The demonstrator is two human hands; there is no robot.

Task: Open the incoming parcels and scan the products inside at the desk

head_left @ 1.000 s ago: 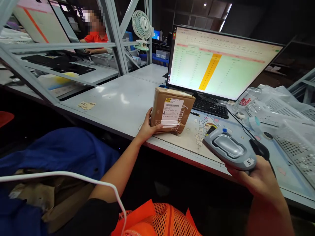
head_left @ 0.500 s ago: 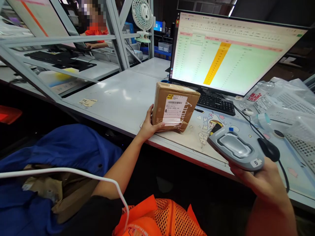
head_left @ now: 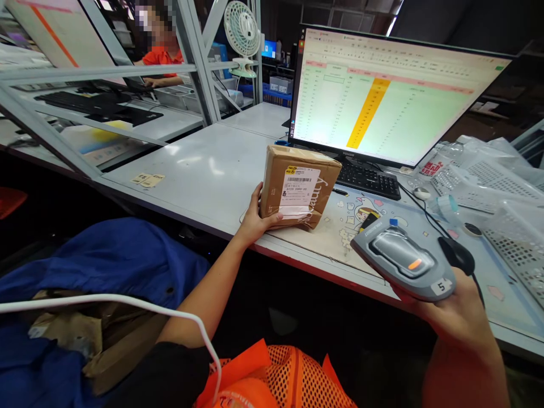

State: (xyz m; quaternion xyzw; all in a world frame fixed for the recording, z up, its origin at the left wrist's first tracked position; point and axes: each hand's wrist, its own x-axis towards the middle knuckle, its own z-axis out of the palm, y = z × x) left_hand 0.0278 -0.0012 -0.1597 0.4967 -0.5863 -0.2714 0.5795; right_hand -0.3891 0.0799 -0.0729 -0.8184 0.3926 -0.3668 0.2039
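Note:
My left hand [head_left: 256, 220] grips the lower left side of a brown cardboard box [head_left: 327, 195], thumb across its front. The box stands tilted at the table's front edge, and its white shipping label [head_left: 300, 191] with a barcode faces me. In my right hand [head_left: 453, 303] is a grey barcode scanner [head_left: 403, 258] marked "5", its nose pointing left toward the box. A small orange light glows on top of the scanner. My right fingers are mostly hidden beneath it.
Behind the box stand a black keyboard [head_left: 369, 178] and a monitor [head_left: 382, 96] showing a spreadsheet. A black mouse [head_left: 457, 255] and white perforated baskets [head_left: 518, 238] are on the right. A blue sack [head_left: 127, 249] holding packages is at lower left. Another person [head_left: 164, 56] sits beyond the metal frame.
An orange light now shows on the scanner's top, which was unlit before. The view has shifted slightly; both hands keep their holds.

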